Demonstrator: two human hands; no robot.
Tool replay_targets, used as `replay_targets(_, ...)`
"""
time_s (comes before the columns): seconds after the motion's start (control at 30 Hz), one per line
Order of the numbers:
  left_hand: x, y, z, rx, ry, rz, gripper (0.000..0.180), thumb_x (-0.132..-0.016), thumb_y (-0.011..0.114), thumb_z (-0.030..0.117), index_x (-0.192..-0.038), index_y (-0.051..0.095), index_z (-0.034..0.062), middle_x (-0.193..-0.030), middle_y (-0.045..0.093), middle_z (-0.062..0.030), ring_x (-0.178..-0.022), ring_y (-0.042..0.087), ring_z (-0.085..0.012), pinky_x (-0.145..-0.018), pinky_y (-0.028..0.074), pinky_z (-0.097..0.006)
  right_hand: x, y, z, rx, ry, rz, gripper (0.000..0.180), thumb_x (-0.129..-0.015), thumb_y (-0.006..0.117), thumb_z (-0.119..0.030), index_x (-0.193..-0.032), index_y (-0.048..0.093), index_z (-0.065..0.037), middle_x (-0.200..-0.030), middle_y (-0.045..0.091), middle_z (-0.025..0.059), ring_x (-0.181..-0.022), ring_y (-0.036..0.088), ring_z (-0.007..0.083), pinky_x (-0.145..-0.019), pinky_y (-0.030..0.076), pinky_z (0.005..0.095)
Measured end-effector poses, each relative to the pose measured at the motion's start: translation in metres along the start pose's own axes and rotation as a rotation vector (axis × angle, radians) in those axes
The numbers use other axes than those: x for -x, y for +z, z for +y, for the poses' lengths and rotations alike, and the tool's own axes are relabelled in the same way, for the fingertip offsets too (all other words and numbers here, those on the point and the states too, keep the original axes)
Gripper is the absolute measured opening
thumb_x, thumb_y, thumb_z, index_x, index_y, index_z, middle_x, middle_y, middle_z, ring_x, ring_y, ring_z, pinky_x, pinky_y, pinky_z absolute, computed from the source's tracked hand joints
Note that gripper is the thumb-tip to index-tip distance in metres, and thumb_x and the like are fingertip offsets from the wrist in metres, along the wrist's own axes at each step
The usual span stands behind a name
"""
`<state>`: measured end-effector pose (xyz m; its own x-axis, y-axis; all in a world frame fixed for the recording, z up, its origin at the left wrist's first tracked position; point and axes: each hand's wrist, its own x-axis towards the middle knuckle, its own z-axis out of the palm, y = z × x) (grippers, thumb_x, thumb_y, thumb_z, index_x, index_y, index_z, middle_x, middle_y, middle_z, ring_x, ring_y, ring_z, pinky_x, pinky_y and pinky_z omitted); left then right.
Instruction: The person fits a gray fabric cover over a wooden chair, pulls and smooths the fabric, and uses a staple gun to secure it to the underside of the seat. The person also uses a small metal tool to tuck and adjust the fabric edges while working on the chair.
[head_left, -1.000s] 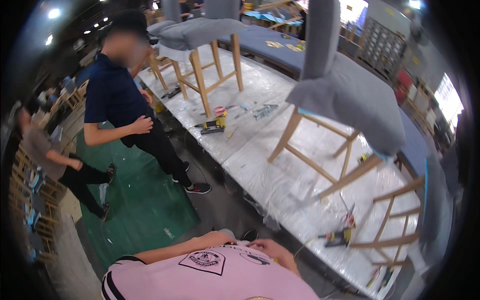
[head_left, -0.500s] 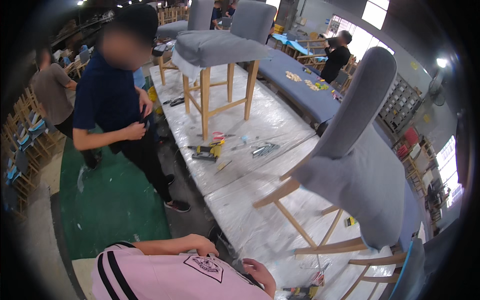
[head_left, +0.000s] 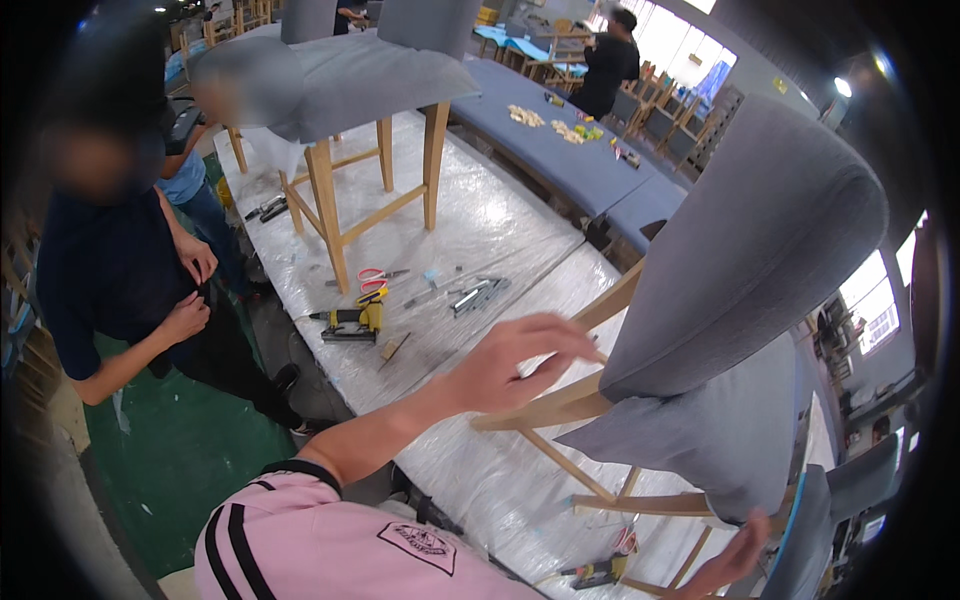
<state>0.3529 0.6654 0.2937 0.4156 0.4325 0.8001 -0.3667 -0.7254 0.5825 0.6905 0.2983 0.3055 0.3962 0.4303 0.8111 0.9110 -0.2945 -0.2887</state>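
Note:
In front of me, a grey upholstered chair with pale wooden legs stands tilted on the plastic-covered table. Loose grey fabric hangs over its seat. My left hand reaches across to the wooden frame below the backrest; its thumb and fingers are apart, with nothing visible between them. Low on the right, my right hand is at the lower edge of the seat fabric with its fingers stretched; whether they touch the cloth is unclear. A yellow and black staple gun lies under the chair beside red-handled scissors.
Another grey chair stands on the table's far end. Nearer lie a second staple gun, red-handled scissors and metal tools. A person in dark blue stands at left. A blue-grey table runs alongside.
Both hands have moved away from my body to the chair, the left forward and the right to the right. My view has shifted right and closer to the chair.

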Motion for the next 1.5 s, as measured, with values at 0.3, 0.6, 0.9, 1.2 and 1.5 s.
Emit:
replay_targets(0.3,-0.08,0.093,0.003,-0.102,0.08,0.104,0.102,-0.086,0.076,0.029,-0.159,0.011,0.0028,-0.16,0.025,-0.024,-0.149,0.026,-0.0405,-0.121,0.023,-0.05,-0.12,0.038,0.03,0.114,0.189,-0.437,0.045,-0.103,0.055,-0.026,-0.14,0.054,-0.001,-0.145,0.055,0.0159,-0.138,0.048,0.0328,-0.115,0.034,0.0428)
replay_targets(0.6,-0.136,0.12,-0.006,-0.188,0.088,0.283,0.122,-0.072,0.088,0.035,-0.159,0.01,0.0015,-0.151,0.036,-0.0264,-0.139,0.042,-0.0401,-0.113,0.037,-0.048,-0.156,0.048,0.036,0.118,0.194,-0.547,0.044,-0.103,0.055,-0.031,-0.139,0.058,-0.006,-0.149,0.051,0.016,-0.139,0.045,0.0334,-0.116,0.032,0.0412)
replay_targets(0.9,-0.223,0.134,-0.042,0.005,0.047,0.264,0.119,-0.07,0.09,0.034,-0.154,0.017,-0.0069,-0.138,0.053,-0.0225,-0.129,0.053,-0.0306,-0.108,0.042,-0.039,-0.195,0.068,0.041,0.127,0.287,-0.505,0.048,-0.102,0.054,-0.041,-0.136,0.061,-0.01,-0.147,0.054,0.0127,-0.138,0.047,0.033,-0.116,0.033,0.0424)
replay_targets(1.2,-0.248,0.121,-0.072,0.01,0.003,0.217,0.125,-0.068,0.09,0.045,-0.155,0.016,-0.0062,-0.146,0.043,-0.0244,-0.136,0.045,-0.0337,-0.113,0.038,-0.043,-0.172,0.07,0.006,0.146,0.313,-0.367,0.047,-0.101,0.056,-0.044,-0.131,0.065,-0.009,-0.139,0.06,0.0124,-0.132,0.053,0.0318,-0.112,0.039,0.0432)
replay_targets(1.5,-0.183,0.081,-0.065,0.008,-0.111,0.286,0.127,-0.068,0.09,0.045,-0.156,0.014,-0.0049,-0.145,0.043,-0.0237,-0.136,0.045,-0.0339,-0.113,0.038,-0.043,-0.161,0.094,-0.017,0.157,0.169,-0.422,0.042,-0.098,0.06,-0.039,-0.129,0.066,-0.011,-0.14,0.059,0.0104,-0.133,0.051,0.0326,-0.112,0.039,0.0451)
